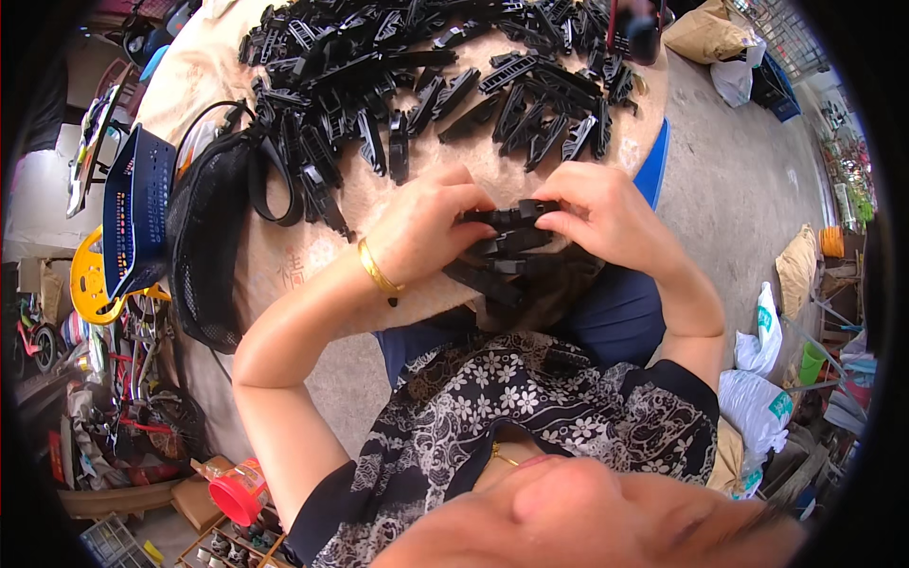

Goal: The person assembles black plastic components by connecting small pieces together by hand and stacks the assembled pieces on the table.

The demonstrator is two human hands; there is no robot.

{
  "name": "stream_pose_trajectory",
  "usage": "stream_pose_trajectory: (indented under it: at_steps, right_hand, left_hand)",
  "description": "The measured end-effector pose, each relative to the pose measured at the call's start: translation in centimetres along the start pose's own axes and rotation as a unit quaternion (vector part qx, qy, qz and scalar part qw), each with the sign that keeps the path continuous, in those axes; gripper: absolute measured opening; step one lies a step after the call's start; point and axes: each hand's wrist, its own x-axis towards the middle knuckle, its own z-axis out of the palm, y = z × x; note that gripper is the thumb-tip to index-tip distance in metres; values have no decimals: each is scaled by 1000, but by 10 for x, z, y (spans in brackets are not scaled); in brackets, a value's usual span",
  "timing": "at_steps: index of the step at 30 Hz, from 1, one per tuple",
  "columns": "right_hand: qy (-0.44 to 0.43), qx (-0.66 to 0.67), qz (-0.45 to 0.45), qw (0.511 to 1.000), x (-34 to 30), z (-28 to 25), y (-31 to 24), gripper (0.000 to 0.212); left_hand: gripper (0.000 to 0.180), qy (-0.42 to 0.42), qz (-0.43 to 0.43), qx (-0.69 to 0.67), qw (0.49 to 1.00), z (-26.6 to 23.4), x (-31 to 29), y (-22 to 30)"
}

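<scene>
My left hand (428, 225) and my right hand (608, 216) meet at the near edge of the table. Between them they pinch a small black plastic part (512, 217), one end in each hand's thumb and fingers. Its exact kind is too small and dark to make out. Just below the hands, more black plastic parts (511, 267) lie over my lap. Beyond my fingers a large pile of long, ribbed black plastic pieces (379, 85) spreads over the cloth-covered table (365, 204).
On the table's left rests a black mesh bag (204, 251) with a strap. Past it are a dark blue plastic basket (135, 213) and a yellow round seat (87, 279). A dark upright object (636, 28) stands at the far right. White sacks (755, 409) sit on the right-hand floor.
</scene>
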Motion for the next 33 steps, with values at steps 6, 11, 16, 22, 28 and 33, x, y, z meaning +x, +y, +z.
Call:
stream_pose_trajectory:
  at_steps: [6, 11, 16, 22, 28, 33]
  right_hand:
    - [26, -83, -16, 996, -3, -6, -10, 20]
    - [38, -106, -39, 993, 1, 3, -8, 17]
    - [35, -63, -53, 996, 9, 15, -1, 18]
    - [-13, -12, -75, 997, 4, 2, 2, 20]
    - [-165, 38, -109, 980, -3, -14, 0, 22]
    - [-84, 8, -111, 990, 19, -16, -8, 17]
  left_hand:
    - [16, 35, -52, 5, 998, 5, -1, 7]
    - [17, 50, -28, 11, 998, 8, 0, 3]
    - [17, 53, -19, 0, 998, 14, 2, -3]
    - [18, -62, 67, -35, 995, 4, 4, 0]
    - [24, 184, 65, 176, 965, -11, 6, -14]
    - [35, 203, -82, 362, 906, -26, 7, -25]
